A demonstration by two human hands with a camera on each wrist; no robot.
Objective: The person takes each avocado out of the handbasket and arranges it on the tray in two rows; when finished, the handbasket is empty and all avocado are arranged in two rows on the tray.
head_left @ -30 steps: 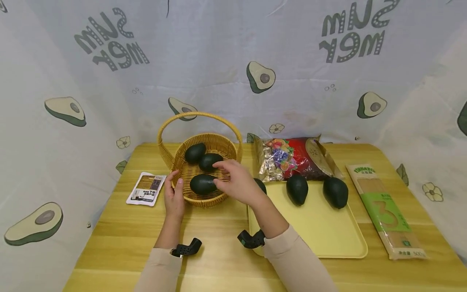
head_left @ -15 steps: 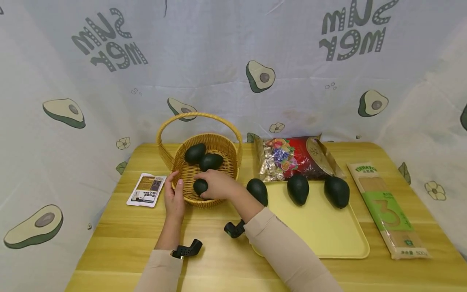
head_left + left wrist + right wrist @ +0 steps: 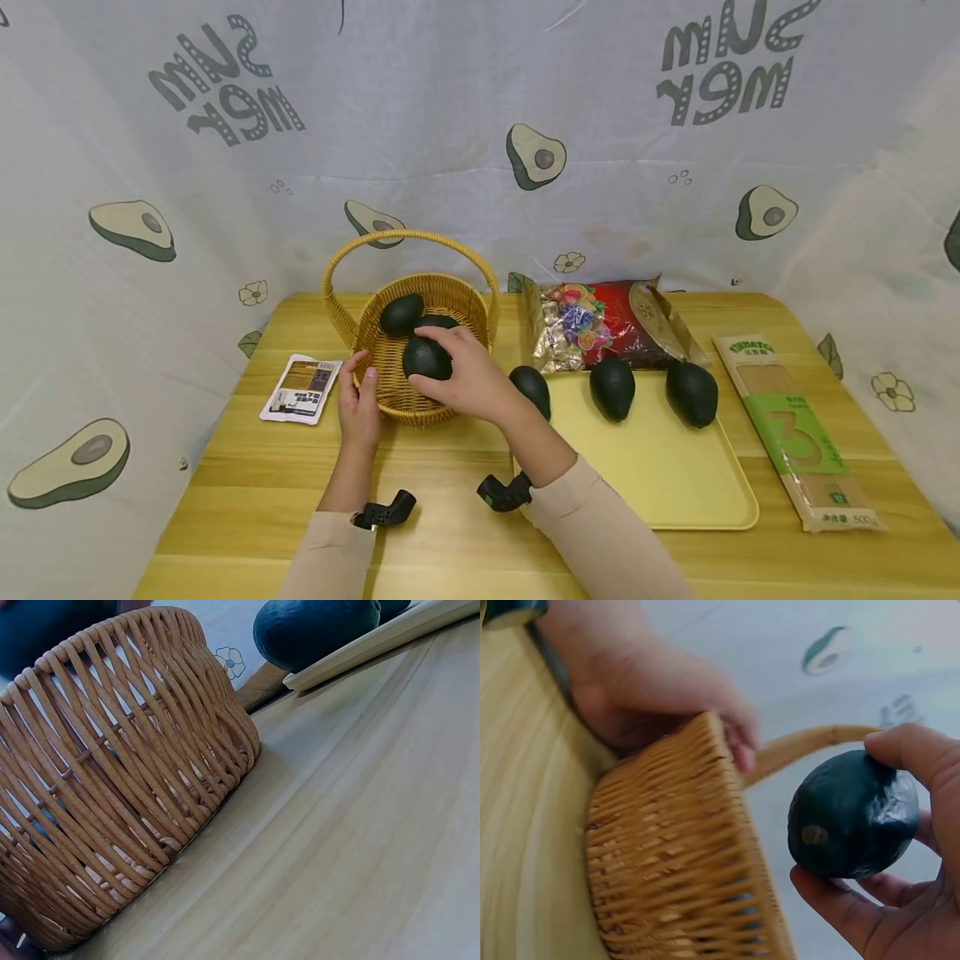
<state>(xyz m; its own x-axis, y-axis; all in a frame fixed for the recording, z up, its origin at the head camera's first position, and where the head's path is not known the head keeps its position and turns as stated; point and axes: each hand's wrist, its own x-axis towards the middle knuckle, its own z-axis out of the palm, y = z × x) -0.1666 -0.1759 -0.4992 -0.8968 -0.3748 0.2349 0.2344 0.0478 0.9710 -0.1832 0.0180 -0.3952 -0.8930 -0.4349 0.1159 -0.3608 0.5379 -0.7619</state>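
Note:
My right hand (image 3: 472,379) holds a dark green avocado (image 3: 427,358) over the yellow wicker basket (image 3: 390,408); in the right wrist view, thumb and fingers grip the avocado (image 3: 851,817) from opposite sides, above the rim. My left hand (image 3: 360,417) touches the basket's left side at the rim, its fingers fairly extended. Inside the basket, one avocado (image 3: 401,314) lies at the back left; another (image 3: 438,322) is partly hidden behind the held one. The left wrist view shows the basket's woven wall (image 3: 127,765) close up.
A yellow tray (image 3: 652,475) at the right bears three avocados, one (image 3: 612,390) at its back middle. Behind it lies a red and gold candy bag (image 3: 615,325). Packaged noodles (image 3: 795,433) lie at the far right, a white packet (image 3: 302,389) left of the basket.
My right hand reached into the basket, took hold of the front avocado and has raised it, moving slightly back and right. The left hand has stayed at the basket's side.

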